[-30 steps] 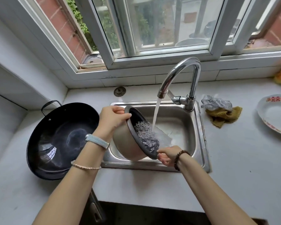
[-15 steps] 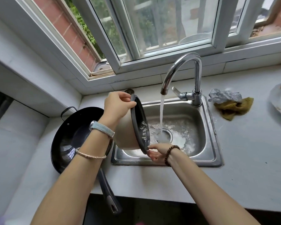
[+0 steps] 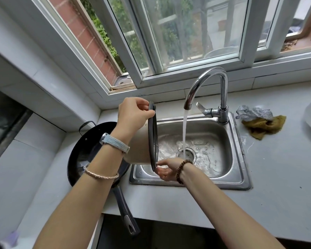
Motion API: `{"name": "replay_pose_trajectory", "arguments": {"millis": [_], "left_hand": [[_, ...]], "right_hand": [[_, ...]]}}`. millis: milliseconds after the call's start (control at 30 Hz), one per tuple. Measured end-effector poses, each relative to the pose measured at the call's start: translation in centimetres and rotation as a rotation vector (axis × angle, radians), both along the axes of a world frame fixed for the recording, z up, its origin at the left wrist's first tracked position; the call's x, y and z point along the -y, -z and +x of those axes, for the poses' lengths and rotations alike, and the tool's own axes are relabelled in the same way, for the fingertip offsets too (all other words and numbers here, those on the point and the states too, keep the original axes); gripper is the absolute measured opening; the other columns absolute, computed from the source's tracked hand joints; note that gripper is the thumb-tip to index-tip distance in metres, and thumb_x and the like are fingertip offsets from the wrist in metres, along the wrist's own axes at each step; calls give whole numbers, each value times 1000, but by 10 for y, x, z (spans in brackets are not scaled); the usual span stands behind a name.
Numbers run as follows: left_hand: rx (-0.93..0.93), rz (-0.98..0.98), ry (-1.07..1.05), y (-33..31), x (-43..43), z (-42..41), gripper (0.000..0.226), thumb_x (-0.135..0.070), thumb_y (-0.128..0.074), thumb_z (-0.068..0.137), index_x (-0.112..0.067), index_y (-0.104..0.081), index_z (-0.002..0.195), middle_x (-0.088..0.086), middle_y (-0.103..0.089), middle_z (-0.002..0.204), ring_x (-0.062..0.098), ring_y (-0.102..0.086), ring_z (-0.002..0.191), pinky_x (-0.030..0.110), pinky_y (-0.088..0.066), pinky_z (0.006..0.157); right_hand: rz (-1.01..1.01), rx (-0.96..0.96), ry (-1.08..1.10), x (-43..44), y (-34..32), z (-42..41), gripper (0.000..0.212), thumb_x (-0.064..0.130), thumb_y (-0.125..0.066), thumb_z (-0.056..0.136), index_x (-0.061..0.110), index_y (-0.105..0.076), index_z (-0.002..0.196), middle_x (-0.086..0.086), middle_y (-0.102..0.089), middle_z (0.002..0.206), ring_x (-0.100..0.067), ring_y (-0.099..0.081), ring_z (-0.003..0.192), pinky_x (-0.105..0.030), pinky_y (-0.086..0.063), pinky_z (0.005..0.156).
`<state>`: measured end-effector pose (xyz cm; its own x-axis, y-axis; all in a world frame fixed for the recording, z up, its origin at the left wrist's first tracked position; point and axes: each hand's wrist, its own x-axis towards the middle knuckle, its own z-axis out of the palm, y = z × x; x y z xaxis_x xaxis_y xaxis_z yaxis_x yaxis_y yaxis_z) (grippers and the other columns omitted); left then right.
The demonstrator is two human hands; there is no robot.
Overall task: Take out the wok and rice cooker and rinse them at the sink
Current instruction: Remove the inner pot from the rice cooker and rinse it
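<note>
Rice cooker's inner pot, silver metal body with dark rim point(image 3: 140, 151), is held on its side over the left end of the stainless steel sink point(image 3: 241, 159). Its axis runs left-right and its mouth faces right, toward the water stream point(image 3: 184, 130) from the chrome gooseneck tap point(image 3: 209, 78). The stream falls just right of the rim, apart from it, straight onto the drain point(image 3: 187, 154).

Left grip point(image 3: 133, 114): fingers and thumb curled over the top of the rim. Right grip point(image 3: 166, 170): pinching the bottom of the rim from below. Both are closed on the pot; the right one is nearer the stream.

The rim is edge-on, so the pot's inside can't be seen. The sink holds shallow frothy water round the drain.

Black round wok with long dark handle point(image 3: 86, 151) sits on the white tabletop point(image 3: 276, 177) left of the sink. It looks empty, and its handle pokes over the front edge.

Judgement: pot rinse is near its end, water tipped out.

Silver mesh scourer point(image 3: 253, 112) and mustard cloth point(image 3: 264, 125) lie right of the tap.
</note>
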<state>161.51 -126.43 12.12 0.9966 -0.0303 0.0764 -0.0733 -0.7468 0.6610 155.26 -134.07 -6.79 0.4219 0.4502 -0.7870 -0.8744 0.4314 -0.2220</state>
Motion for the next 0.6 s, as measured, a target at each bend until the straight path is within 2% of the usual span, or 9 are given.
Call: {"name": "replay_pose_trajectory", "arguments": {"millis": [100, 233, 333, 400, 467, 533, 600], "left_hand": [[9, -7, -6, -3, -3, -2, 29, -15, -80, 71, -13, -73, 99, -5, -70, 84, 12, -67, 84, 34, -56, 87], [25, -11, -20, -5, -8, -5, 26, -14, -80, 72, -15, -73, 97, -7, -67, 78, 10, -63, 77, 31, -56, 85], [27, 2, -22, -3, -17, -7, 27, -15, -79, 74, -15, -73, 100, -5, -68, 83, 10, -64, 81, 25, -53, 82], [25, 26, -23, 1, -27, -8, 26, -14, -79, 74, -16, -73, 99, -7, -68, 81, 8, -64, 79, 22, -51, 79], [-2, 56, -34, 9, -41, -6, 26, -13, -79, 72, -16, -74, 98, -6, -70, 80, 9, -66, 79, 25, -53, 80], [-49, 103, -64, 21, -58, -5, 27, -12, -79, 70, -17, -74, 96, -5, -71, 80, 13, -68, 80, 31, -55, 84], [-102, 159, -91, 35, -75, -5, 25, -12, -80, 69, -20, -73, 91, -5, -71, 76, 15, -68, 80, 36, -55, 84]], "right_hand": [[1, 8, -15, -3, -2, 0, 10, 4, -52, 94, 5, -55, 85, -7, -69, 60, -14, -65, 44, -18, -45, 43], [2, 21, -6, -5, -4, -2, 7, 4, -53, 93, 5, -56, 86, -8, -70, 61, -14, -66, 47, -19, -47, 47], [-63, 51, 2, -3, -5, -6, 10, 4, -53, 93, 7, -55, 84, -7, -69, 58, -13, -65, 45, -17, -45, 41], [-114, 73, 31, 3, -3, -11, 10, 3, -55, 92, 7, -56, 83, -8, -70, 60, -13, -65, 50, -16, -45, 42], [-175, 105, 93, 13, -1, -18, 12, -1, -56, 91, 5, -56, 80, -12, -70, 62, -14, -64, 55, -17, -45, 48], [-237, 132, 215, 24, 0, -24, 19, -10, -58, 87, 4, -52, 76, -18, -67, 64, -16, -65, 46, -18, -46, 40], [-316, 153, 318, 35, -1, -28, 24, -16, -60, 83, 5, -48, 78, -22, -63, 77, -16, -64, 41, -17, -46, 36]]}}
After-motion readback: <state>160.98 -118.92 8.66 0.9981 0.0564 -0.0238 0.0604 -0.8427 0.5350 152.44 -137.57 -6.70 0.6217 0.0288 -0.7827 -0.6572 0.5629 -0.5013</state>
